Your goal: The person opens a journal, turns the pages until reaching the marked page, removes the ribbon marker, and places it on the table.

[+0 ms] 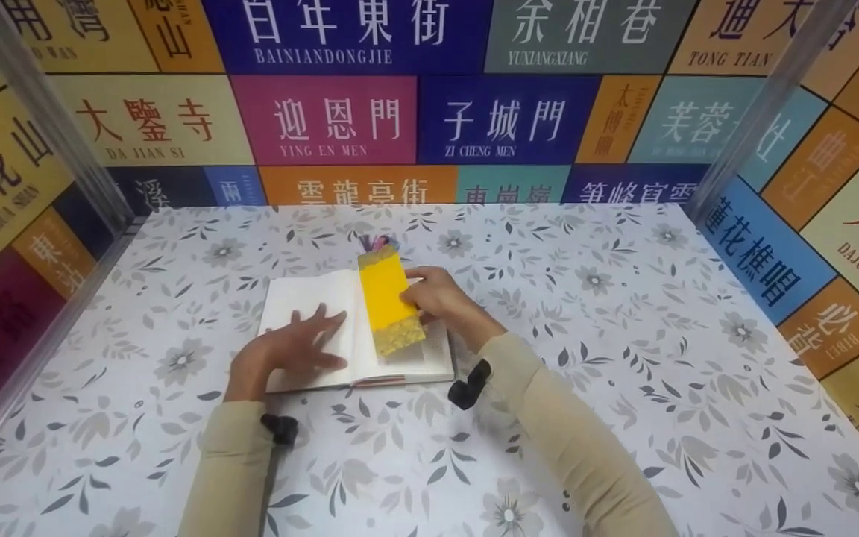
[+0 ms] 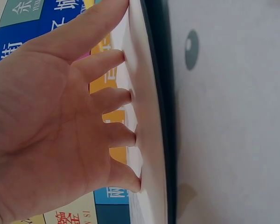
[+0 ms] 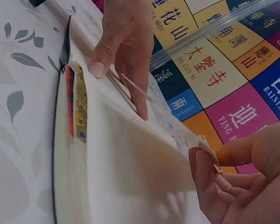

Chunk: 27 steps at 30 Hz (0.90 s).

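An open book with pale pages lies on the patterned surface. Spread fingers of my left hand press on its left page; in the left wrist view the fingertips touch the paper. Above the right page, my right hand pinches a bright yellow bookmark by its right edge. Gold patterned bands cross both its ends, and a multicoloured tassel shows at the far end. The right wrist view shows the bookmark nearly edge-on, raised off the page. Red and gold patterned strips poke out between the book's pages.
A white cloth with grey flowers and leaves covers the table. Behind and at the sides stand panels of coloured signs. Clear upright posts rise at the back corners. Each wrist wears a small black device.
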Tool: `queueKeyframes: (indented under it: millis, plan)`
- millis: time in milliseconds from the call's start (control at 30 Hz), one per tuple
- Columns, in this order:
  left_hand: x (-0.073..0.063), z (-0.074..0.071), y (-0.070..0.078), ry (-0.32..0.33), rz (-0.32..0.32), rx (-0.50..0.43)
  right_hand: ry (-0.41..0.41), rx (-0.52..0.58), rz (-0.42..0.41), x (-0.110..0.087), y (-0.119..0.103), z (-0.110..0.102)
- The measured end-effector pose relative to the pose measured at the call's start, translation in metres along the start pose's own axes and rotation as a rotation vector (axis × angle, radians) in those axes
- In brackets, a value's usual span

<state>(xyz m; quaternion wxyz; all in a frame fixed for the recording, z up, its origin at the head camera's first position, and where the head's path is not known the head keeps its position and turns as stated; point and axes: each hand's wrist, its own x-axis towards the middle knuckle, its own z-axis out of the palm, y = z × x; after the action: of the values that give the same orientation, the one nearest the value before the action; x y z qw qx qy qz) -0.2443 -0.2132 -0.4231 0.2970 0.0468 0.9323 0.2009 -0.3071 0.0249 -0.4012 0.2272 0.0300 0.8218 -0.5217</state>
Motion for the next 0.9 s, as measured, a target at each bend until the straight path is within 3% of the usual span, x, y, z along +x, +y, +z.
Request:
queueKeyframes:
  millis: [333, 433, 633, 900]
  plan:
    - [-0.002, 0.003, -0.003, 0.017, 0.026, 0.027, 0.027, -0.005, 0.001, 0.005, -0.012, -0.052]
    - [-0.003, 0.002, -0.004, 0.028, 0.044, 0.045, 0.06, 0.003, -0.031, 0.007, -0.016, -0.066]
    - [-0.003, 0.002, -0.002, 0.013, 0.063, 0.071, 0.103, 0.047, -0.009, 0.013, -0.016, -0.098]
    - [-0.002, 0.004, -0.002, 0.008, 0.052, 0.084, 0.188, 0.079, -0.018, 0.017, -0.013, -0.135]
